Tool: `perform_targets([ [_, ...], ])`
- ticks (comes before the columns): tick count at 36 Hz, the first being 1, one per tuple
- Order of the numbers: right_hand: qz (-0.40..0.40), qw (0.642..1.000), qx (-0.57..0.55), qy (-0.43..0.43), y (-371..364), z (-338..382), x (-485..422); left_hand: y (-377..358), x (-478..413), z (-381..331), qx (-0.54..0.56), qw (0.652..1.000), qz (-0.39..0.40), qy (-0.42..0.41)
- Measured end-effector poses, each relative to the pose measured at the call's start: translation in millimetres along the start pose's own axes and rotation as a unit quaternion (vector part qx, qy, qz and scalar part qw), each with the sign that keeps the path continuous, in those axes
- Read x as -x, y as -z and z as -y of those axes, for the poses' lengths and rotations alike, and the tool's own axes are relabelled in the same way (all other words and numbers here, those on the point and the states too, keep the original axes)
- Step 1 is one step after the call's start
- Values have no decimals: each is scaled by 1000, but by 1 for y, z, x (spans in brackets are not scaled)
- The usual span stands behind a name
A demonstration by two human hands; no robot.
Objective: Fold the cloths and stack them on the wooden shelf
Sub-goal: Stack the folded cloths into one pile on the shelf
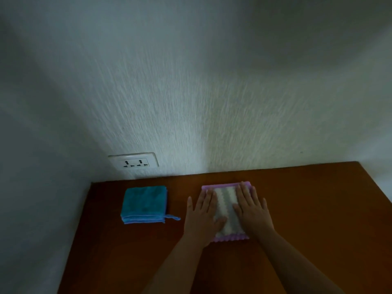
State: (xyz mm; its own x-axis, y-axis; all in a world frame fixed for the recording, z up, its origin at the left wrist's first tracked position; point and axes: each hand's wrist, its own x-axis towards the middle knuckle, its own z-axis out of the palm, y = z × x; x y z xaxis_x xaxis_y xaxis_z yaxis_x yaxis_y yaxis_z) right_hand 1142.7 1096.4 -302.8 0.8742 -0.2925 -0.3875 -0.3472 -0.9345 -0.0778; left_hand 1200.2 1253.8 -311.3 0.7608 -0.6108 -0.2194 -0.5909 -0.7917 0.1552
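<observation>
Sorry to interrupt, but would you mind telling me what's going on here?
A person is pressing both flat hands, left hand and right hand, on a folded purple cloth on the wooden shelf. A folded blue cloth lies apart to its left, so the two aren't stacked yet.

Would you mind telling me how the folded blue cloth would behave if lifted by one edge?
The blue cloth looks soft and plush, so it would probably sag. Its layers, visible along the near edge, may fall open. Lying flat, it should slide rather than roll.
</observation>
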Motion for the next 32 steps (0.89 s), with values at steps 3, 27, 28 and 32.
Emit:
perform_targets([
  [3, -12, 1000, -3, -18, 9, 3, 5, 8, 3, -1, 16, 999, -34, -3],
  [27, 134, 752, -616, -193, 40, 196, -8, 57, 58, 155, 497, 740, -157, 426],
  [28, 139, 751, -616, -195, 39, 198, -10, 56, 58, 157, 518, 728, -156, 422],
  [32, 148, 713, -651, -217, 33, 204, -15, 52, 57, 163, 554, 707, -134, 420],
])
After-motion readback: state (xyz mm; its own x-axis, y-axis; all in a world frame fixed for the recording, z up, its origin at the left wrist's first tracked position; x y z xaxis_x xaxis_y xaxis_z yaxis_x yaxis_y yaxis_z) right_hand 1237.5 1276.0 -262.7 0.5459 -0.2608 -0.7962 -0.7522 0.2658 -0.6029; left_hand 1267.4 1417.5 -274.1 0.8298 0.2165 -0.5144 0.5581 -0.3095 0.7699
